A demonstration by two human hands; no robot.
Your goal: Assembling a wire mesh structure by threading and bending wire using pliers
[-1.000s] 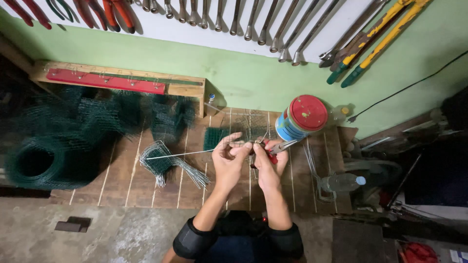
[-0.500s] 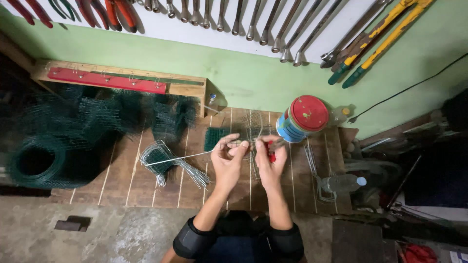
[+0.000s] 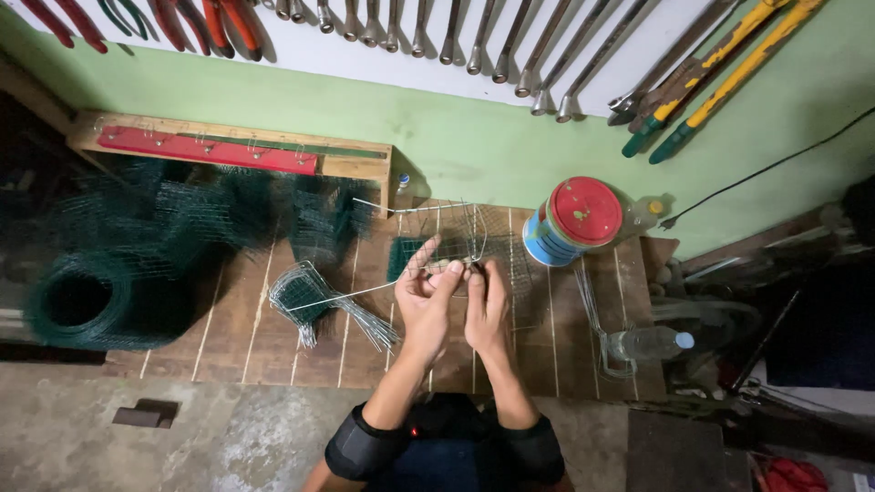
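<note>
From the head camera, both hands work over a wooden plank bench (image 3: 273,319) set against a green wall (image 3: 456,146) hung with wrenches (image 3: 510,46). The left hand (image 3: 428,296) pinches a long thin wire (image 3: 346,293); the right hand (image 3: 488,305) closes its fingers on a wire mesh piece (image 3: 465,241). A mesh roll (image 3: 87,301) lies far left, and a red-lidded can (image 3: 574,219) stands to the right.

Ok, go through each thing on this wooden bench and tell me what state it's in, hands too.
Left hand: pinching a thin bare wire.
Right hand: gripping the grey wire mesh piece.
Green wire mesh roll: coiled, lying on its side.
Red-lidded blue tin: upright, lid on.
Clear plastic bottle: lying down, capped.
</note>
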